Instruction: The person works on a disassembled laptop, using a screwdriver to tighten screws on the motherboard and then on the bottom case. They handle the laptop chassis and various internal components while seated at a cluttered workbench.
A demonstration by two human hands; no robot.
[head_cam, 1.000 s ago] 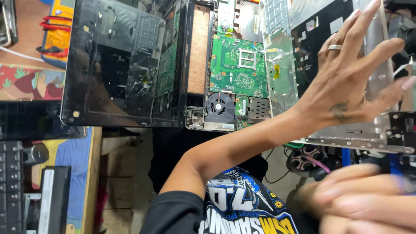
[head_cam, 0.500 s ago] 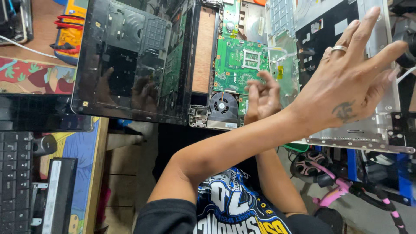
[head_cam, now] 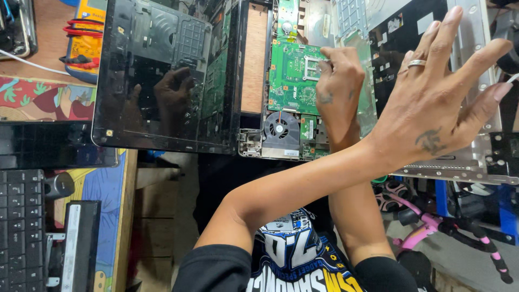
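Note:
An opened laptop (head_cam: pixel 254 70) lies in front of me with its green motherboard (head_cam: pixel 292 81) and round black fan (head_cam: pixel 280 130) bared. Its glossy black screen (head_cam: pixel 157 81) lies flat to the left. My arms are crossed. My left hand (head_cam: pixel 438 103), with a ring on one finger, rests spread flat on a silver metal panel (head_cam: pixel 476 157) at the right. My right hand (head_cam: pixel 338 81) is on the motherboard with its fingers curled, the fingertips at the square socket (head_cam: pixel 311 66). I see nothing held in them.
A yellow multimeter with red leads (head_cam: pixel 86 40) lies at the top left on a patterned cloth. A black keyboard (head_cam: pixel 21 227) and a long black battery pack (head_cam: pixel 75 243) sit at the lower left. Pink and black cables (head_cam: pixel 432 221) lie below the metal panel.
My right hand has come up from the lower right, under my left forearm, onto the motherboard. My left hand has stayed spread on the metal panel.

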